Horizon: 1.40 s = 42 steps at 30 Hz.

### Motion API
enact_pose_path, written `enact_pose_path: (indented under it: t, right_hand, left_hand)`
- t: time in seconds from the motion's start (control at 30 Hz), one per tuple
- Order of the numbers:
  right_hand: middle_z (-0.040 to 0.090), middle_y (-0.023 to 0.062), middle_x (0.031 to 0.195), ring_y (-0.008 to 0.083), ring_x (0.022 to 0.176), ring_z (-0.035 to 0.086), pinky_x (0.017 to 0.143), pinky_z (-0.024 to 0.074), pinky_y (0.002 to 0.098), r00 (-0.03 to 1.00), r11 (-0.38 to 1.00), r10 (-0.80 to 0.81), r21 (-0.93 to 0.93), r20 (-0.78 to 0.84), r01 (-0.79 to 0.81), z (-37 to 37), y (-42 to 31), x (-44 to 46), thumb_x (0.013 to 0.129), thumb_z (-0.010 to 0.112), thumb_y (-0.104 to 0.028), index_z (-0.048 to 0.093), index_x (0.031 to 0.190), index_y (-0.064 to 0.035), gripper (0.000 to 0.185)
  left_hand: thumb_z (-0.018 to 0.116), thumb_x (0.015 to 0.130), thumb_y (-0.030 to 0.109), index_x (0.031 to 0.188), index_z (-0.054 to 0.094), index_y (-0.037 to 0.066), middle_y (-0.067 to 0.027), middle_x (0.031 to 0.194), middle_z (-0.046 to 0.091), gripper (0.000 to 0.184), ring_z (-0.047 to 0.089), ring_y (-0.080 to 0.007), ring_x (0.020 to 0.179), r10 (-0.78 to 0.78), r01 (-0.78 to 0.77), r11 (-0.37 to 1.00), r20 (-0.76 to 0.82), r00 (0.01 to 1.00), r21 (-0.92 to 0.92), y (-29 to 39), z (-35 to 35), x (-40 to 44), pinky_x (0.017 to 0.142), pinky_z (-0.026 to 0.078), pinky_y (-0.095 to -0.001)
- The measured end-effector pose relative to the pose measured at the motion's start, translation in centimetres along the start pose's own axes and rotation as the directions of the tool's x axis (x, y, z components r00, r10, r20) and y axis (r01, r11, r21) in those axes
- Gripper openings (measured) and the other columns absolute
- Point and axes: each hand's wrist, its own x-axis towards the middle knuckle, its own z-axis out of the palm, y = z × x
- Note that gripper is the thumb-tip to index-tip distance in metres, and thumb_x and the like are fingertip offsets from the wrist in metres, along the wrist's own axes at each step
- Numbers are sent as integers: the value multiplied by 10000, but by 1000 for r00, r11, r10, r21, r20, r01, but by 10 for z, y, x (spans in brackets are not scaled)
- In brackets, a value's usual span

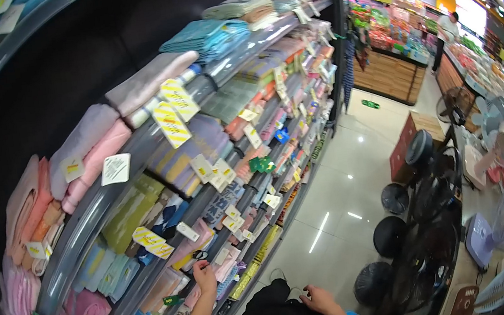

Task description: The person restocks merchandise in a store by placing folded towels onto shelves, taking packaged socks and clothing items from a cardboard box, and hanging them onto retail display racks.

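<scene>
My left hand (204,278) is at the front of a lower shelf, its fingers curled together beside a small black-and-white item (200,255). Whether the fingertips hold anything is too small to make out. Lower right, my right hand (321,300) hangs in front of my dark clothing, fingers loosely apart and nothing in them. Folded towels fill the shelves: a pink towel (96,159), a blue towel stack (205,39) and an olive-green towel (130,213). A yellow-striped tag (171,124) and a white tag (116,169) hang on the shelf edge.
Grey shelf rails (92,210) run along my left. To the right, black round fan parts (390,236) line the tiled floor (328,211) beside a table with fans (479,240). A cardboard box (411,144) and a wood-sided display (390,74) stand ahead. One person (445,33) is farther off.
</scene>
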Motion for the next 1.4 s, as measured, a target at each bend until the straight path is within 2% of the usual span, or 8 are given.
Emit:
enact_pose_path:
  t: [0.33, 0.57, 0.63, 0.73, 0.93, 1.2, 1.33, 1.4]
  right_hand:
    - [698, 158, 993, 340, 913, 665, 803, 526, 422, 974, 974, -213, -65, 77, 218, -28, -37, 43, 875, 622, -385, 605, 1153, -43, 441]
    - [715, 131, 963, 331, 884, 681, 791, 533, 425, 945, 947, -288, -97, 155, 305, -19, -51, 54, 877, 619, -376, 608, 1154, -55, 424]
    - [715, 129, 960, 331, 887, 681, 793, 533, 427, 939, 948, -286, -88, 190, 306, -14, -55, 55, 875, 620, -379, 608, 1156, -58, 426]
    - [715, 127, 965, 331, 902, 679, 800, 531, 429, 925, 945, -285, -88, 252, 315, -7, -60, 53, 874, 622, -388, 605, 1160, -68, 429]
    - [702, 131, 1017, 337, 933, 668, 817, 528, 426, 893, 909, -356, -121, 276, 400, -8, -81, 49, 873, 628, -397, 599, 1157, -86, 421]
    - [697, 134, 989, 335, 931, 661, 813, 526, 425, 906, 926, -350, -62, 240, 374, -1, -67, 50, 875, 626, -421, 603, 1147, -83, 435]
    - [696, 142, 987, 327, 929, 664, 810, 528, 420, 902, 916, -349, -110, 256, 385, 0, -53, 49, 873, 629, -421, 604, 1154, -80, 442]
    - [696, 141, 990, 327, 932, 664, 813, 529, 419, 909, 927, -307, -127, 282, 353, -1, -50, 49, 873, 628, -421, 603, 1159, -81, 445]
  left_hand:
    - [663, 786, 66, 1146, 458, 29, -87, 854, 553, 416, 567, -174, 715, -157, 155, 987, 83, 984, 33, 37, -15, -16, 619, 474, -305]
    - [625, 861, 79, 1021, 586, 13, -110, 887, 628, 178, 650, -187, 800, 72, -116, 985, 309, 948, 128, 132, -47, -44, 684, 516, -319]
    - [660, 842, 90, 1003, 608, 25, -109, 867, 624, 181, 647, -233, 780, 356, -472, 853, 415, 837, 221, 221, -58, -55, 675, 515, -331]
    - [734, 750, 65, 962, 633, 59, -97, 860, 615, 235, 620, -273, 744, 830, -866, 331, 321, 456, 375, 316, -68, -50, 653, 501, -353]
    - [770, 681, 60, 1002, 647, 89, -42, 937, 584, 345, 568, -254, 827, 999, -701, 12, 25, 42, 713, 427, -69, -11, 682, 422, -374]
    - [753, 717, 65, 1074, 629, 84, -59, 888, 594, 378, 559, -245, 789, 987, -593, 81, 19, 161, 801, 466, -55, 31, 701, 401, -361]
    - [605, 804, 13, 1158, 578, 76, -50, 717, 578, 361, 561, -221, 601, 952, -641, 297, -266, 148, 708, 472, -55, 28, 591, 420, -356]
    - [591, 831, 15, 1216, 521, 55, -55, 688, 590, 394, 567, -184, 544, 795, -709, 601, -371, 480, 369, 479, -59, 19, 535, 433, -323]
